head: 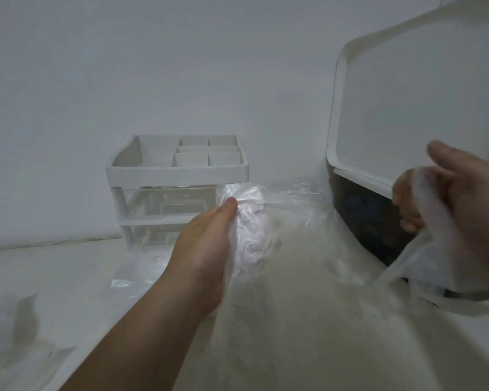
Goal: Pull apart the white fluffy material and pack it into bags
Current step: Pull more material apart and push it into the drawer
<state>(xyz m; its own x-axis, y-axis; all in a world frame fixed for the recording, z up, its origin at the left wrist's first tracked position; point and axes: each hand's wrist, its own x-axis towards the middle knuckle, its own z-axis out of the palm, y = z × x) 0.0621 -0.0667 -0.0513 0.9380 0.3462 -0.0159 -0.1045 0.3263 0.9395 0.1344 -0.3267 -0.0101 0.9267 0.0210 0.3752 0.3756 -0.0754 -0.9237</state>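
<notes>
spreading clear bag (294,263) open, left hand (206,249) and right hand (458,198) gripping opposite edges; filling probably next, needing one hand freed.

- Straight ahead of you, a white plastic desk organiser (178,171) stands on the white counter (54,273) against the plain pale wall (124,66). Its open top is split into several compartments.
- Under that top you see two clear drawers (170,203), one above the other.
- To your right, a white rounded-corner plastic tray (407,108) stands tilted, with a dark space (373,221) beneath its lower edge.

Left hand (206,249), right hand (458,198), clenched.
</notes>
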